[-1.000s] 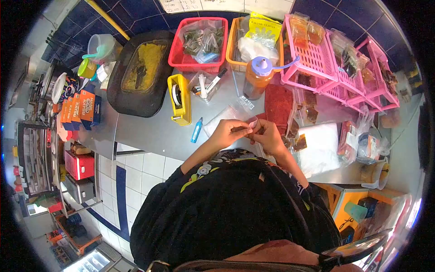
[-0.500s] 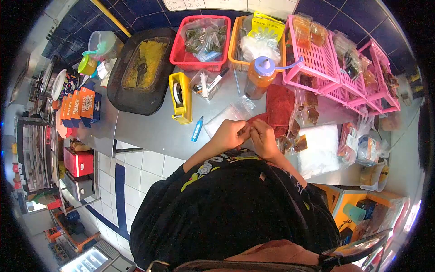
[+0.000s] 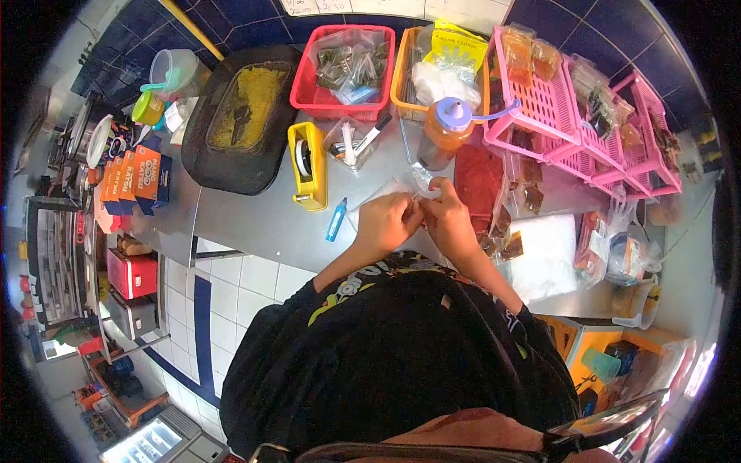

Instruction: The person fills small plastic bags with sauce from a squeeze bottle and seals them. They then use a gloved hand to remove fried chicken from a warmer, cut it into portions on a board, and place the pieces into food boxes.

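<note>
My left hand [image 3: 386,224] and my right hand [image 3: 450,224] meet over the front of the metal counter, fingertips close together. Both are closed in a pinch on a clear plastic bag [image 3: 395,187], whose thin film shows behind and above the fingers. What lies right between the fingertips is hidden. Just right of my right hand lies a folded red cloth [image 3: 476,181]. Beyond the hands stands a squeeze bottle [image 3: 442,139] with a purple lid and brown contents. A blue marker [image 3: 336,220] rests left of my left hand.
A yellow tape dispenser [image 3: 310,174] and a small tub of pens [image 3: 353,144] stand left of the bottle. Behind are a black tray [image 3: 202,154], a red basket [image 3: 342,114] and pink baskets [image 3: 540,127]. Sauce sachets [image 3: 531,197] and a white plastic pile [image 3: 544,258] lie to the right.
The plastic bag has been drawn in and lifted between my hands. My right fingers have risen slightly, with the index finger more raised. Less red cloth shows beside them.
</note>
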The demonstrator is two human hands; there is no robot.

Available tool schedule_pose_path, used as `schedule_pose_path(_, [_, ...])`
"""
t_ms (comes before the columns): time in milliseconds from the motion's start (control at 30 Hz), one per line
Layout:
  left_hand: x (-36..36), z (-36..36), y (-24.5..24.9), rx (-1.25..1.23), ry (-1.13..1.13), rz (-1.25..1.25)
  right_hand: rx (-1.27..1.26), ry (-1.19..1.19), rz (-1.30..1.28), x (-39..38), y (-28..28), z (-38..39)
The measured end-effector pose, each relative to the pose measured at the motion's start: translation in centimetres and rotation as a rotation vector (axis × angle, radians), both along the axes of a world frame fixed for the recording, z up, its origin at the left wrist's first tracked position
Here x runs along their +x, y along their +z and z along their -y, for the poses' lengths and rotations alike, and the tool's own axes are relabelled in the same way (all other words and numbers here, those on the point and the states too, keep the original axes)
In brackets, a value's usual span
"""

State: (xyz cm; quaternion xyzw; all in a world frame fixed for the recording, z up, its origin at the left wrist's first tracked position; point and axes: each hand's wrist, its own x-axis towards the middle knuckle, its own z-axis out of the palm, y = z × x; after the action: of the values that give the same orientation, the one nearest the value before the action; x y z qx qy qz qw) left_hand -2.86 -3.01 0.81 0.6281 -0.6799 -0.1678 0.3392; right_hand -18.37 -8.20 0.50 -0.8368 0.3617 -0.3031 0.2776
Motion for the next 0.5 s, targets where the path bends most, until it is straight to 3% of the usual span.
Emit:
schedule_pose_path(67, [-0.2, 0.6, 2.7, -0.247, 0.014, 0.185, 0.110, -0.053, 0.050, 0.1, 0.9, 0.3])
schedule_pose_path(133, [-0.2, 0.7, 2.5, -0.309, -0.029, 0.296, 0.139, -0.003, 0.086, 0.3, 1.6, 0.8])
schedule_pose_path(267, [0.4, 2.1, -2.0, -0.347, -0.015, 0.071, 0.217, 0.045, 0.185, 1.0, 1.2, 1.0])
schedule_pose_path(333, [0.7, 2.9, -2.5, -0.387, 0.075, -0.100, 0.023, -0.361, 0.409, 1.4, -1.7, 2.5])
schedule_pose_path(400, [1.2, 3.0, -0.6, -0.283, 0.102, -0.187, -0.145, -0.582, 0.494, 1.6, -3.5, 5.3])
schedule_pose_path(467, [2.2, 3.5, -0.3, -0.264, 0.075, -0.219, -0.284, -0.623, 0.451, 2.8, -3.7, 9.0])
schedule_pose_path(500, [2.6, 3.7, -0.5, -0.240, 0.060, -0.272, -0.165, -0.558, 0.455, 2.9, -4.1, 10.0])
